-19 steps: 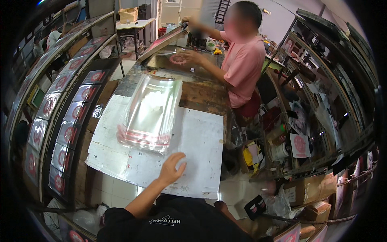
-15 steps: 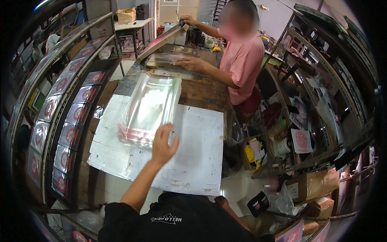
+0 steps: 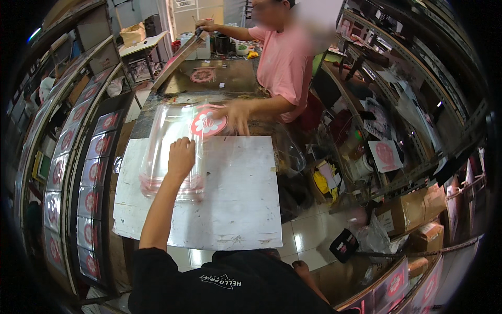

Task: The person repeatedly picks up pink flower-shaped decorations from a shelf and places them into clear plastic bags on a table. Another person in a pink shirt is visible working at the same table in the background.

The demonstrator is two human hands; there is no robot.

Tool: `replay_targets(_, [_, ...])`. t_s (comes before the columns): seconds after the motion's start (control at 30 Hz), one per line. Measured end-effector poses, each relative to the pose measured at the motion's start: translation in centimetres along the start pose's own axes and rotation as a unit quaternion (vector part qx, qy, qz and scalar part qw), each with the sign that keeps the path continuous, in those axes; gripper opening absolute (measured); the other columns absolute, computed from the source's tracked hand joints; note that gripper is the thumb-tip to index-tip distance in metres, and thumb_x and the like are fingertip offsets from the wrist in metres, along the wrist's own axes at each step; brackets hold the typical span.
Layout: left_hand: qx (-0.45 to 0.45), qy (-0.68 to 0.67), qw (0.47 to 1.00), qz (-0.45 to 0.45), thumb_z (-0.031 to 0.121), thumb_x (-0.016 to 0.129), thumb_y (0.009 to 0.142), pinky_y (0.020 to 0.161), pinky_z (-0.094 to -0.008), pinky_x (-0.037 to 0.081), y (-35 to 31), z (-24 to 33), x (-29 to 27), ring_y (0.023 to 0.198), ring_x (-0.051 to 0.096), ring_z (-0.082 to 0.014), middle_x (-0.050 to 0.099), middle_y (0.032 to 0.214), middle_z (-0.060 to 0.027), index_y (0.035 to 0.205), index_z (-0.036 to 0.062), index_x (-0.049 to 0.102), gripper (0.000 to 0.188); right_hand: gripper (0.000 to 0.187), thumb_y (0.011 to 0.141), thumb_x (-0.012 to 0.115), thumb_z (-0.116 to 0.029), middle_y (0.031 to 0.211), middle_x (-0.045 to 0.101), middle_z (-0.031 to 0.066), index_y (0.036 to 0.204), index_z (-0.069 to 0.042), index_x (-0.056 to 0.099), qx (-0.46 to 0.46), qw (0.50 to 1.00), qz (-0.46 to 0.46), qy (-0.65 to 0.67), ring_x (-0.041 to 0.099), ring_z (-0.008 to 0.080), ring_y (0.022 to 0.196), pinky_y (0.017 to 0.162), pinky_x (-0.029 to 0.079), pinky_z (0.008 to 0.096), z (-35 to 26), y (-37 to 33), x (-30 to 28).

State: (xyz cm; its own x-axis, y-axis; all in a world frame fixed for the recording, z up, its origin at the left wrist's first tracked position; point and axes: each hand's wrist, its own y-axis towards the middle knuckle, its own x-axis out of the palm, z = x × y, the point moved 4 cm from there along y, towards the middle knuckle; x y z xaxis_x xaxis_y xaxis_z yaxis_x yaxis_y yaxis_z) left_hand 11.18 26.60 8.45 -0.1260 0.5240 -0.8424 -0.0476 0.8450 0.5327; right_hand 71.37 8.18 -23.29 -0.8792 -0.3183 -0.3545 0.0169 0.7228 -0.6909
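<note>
A stack of clear plastic bags [image 3: 164, 170] lies on the white board [image 3: 235, 209] in front of me. My left hand [image 3: 181, 158] is on the stack, its fingers curled; whether they pinch the top bag is hidden. Low beside my body on the right hangs my right hand [image 3: 301, 269], away from the board, its fingers too small to read. Just beyond my left hand, a clear bag with a pink and white flower print [image 3: 209, 123] is over the stack's far right part, at a co-worker's blurred hand [image 3: 238, 116].
The co-worker in pink holds up a tilted printing frame [image 3: 180, 60] over a dark table [image 3: 235, 78] bearing another flower print [image 3: 203, 76]. Racks of printed bags [image 3: 91, 204] stand at left. A metal shelf [image 3: 413, 94] and cardboard boxes [image 3: 413, 209] are at right.
My left hand has gone forward and left over the bags, its spread fingers now curled. The co-worker's near hand has come from the frame to the stack, with the printed bag.
</note>
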Motion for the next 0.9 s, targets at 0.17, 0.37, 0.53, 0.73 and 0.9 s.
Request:
replay_targets(0.17, [0.061, -0.09, 0.994, -0.029, 0.008, 0.057, 0.08, 0.071, -0.0418, 0.044, -2.4, 10.1, -4.2, 0.083, 0.057, -0.0269, 0.057, 0.088, -0.0104, 0.093, 0.0007, 0.063, 0.017, 0.031, 0.096, 0.061, -0.018, 0.104, 0.067, 0.0109, 0.119, 0.002, 0.058, -0.084, 0.982, 0.008, 0.169, 0.067, 0.0198, 0.09, 0.074, 0.055, 0.0333, -5.6, -1.3, 0.0])
replay_targets(0.37, [0.08, -0.151, 0.976, -0.134, 0.012, 0.057, 0.081, 0.065, -0.0408, 0.048, -5.0, 21.5, -6.2, 0.082, 0.06, -0.0254, 0.058, 0.092, -0.0103, 0.101, -0.0005, 0.063, 0.025, 0.052, 0.096, 0.062, -0.016, 0.141, 0.048, 0.0138, 0.142, -0.001, 0.043, -0.282, 0.898, -0.236, 0.241, 0.052, 0.0288, 0.129, 0.107, 0.042, 0.0411, -23.7, -10.9, -0.8])
replay_targets(0.53, [0.112, -0.218, 0.958, -0.148, 0.013, 0.058, 0.084, 0.062, -0.0408, 0.048, -7.2, 28.2, -5.6, 0.078, 0.061, -0.0256, 0.057, 0.086, -0.0097, 0.101, 0.0016, 0.061, 0.021, 0.069, 0.096, 0.061, -0.014, 0.159, 0.024, 0.0128, 0.153, -0.002, 0.025, -0.341, 0.836, -0.317, 0.29, 0.033, 0.0314, 0.144, 0.114, 0.031, 0.0442, -29.3, -15.4, -0.5])
replay_targets(0.73, [0.199, -0.275, 0.904, -0.26, 0.02, 0.061, 0.083, 0.071, -0.0419, 0.051, -8.6, 34.8, -5.0, 0.09, 0.062, -0.0275, 0.059, 0.098, -0.012, 0.108, -0.0011, 0.062, 0.032, 0.06, 0.099, 0.058, -0.016, 0.153, 0.036, 0.0129, 0.151, -0.001, 0.031, -0.307, 0.889, -0.12, 0.319, 0.042, 0.0247, 0.137, 0.111, 0.036, 0.0375, -26.4, -13.0, -0.9])
replay_targets(0.9, [0.272, -0.372, 0.84, -0.285, 0.028, 0.069, 0.083, 0.084, -0.0467, 0.049, -7.1, 39.8, -6.8, 0.103, 0.059, -0.037, 0.06, 0.109, -0.0193, 0.121, -0.0019, 0.057, 0.049, 0.044, 0.101, 0.058, -0.021, 0.129, 0.059, 0.011, 0.137, 0.002, 0.05, -0.261, 0.924, 0.046, 0.276, 0.055, 0.0168, 0.119, 0.102, 0.044, 0.0339, -23.7, -10.5, -6.9])
